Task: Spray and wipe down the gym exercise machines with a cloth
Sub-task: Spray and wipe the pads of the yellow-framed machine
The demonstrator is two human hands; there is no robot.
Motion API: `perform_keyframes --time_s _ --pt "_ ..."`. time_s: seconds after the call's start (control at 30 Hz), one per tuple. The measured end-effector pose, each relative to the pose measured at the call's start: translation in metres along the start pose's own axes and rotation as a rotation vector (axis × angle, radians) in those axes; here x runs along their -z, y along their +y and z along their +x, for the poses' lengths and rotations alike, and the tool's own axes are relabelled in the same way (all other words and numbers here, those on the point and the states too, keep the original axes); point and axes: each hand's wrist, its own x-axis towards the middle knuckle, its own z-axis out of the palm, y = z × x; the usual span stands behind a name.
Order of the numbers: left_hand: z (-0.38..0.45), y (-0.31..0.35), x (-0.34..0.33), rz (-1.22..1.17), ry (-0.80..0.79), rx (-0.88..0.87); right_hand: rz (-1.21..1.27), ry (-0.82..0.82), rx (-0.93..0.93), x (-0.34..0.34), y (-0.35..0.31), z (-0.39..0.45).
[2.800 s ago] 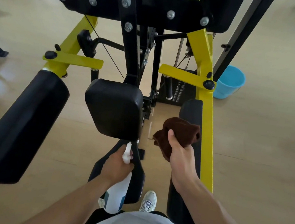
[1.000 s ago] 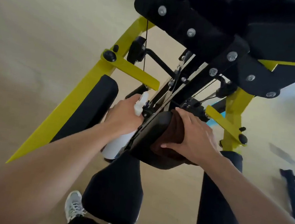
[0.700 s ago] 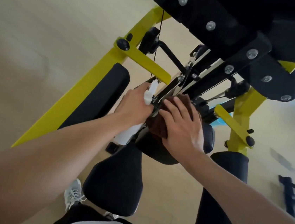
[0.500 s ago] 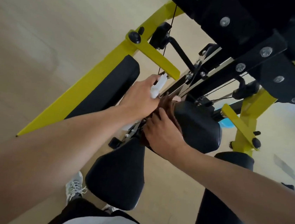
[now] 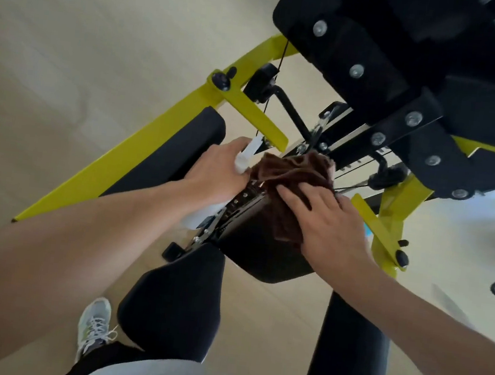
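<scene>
2 hands are working at the machine's pad.
The right hand [image 5: 331,224] is pressing the cloth [image 5: 291,173] flat-fingered onto the pad [image 5: 263,257]; the left hand [image 5: 220,169] is gripping the bottle [image 5: 245,156].

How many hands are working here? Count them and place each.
2. The left hand grips the spray bottle; the right hand, just beside it, presses the brown cloth onto the black pad. None seems hidden.
</scene>
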Motion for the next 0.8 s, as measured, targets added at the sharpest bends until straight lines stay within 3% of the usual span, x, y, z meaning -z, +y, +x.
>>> perform_keyframes --time_s 0.13,0.2,0.33,0.47,0.8 --pt "-0.002 0.004 -0.01 -0.026 -0.03 -0.014 0.397 0.009 -0.356 -0.034 0.018 -0.04" --pt "-0.003 0.008 -0.016 -0.036 -0.043 -0.033 0.534 0.093 -0.49 -0.053 0.015 -0.062" --pt "0.0 0.009 -0.026 0.036 -0.119 -0.094 0.758 0.237 -0.616 -0.074 0.002 -0.074" --pt "-0.001 0.009 -0.034 0.021 -0.097 -0.023 0.656 0.288 -0.507 -0.072 0.007 -0.053" --pt "0.005 0.007 -0.028 -0.01 0.035 0.049 0.374 0.147 -0.297 -0.051 0.008 0.002"
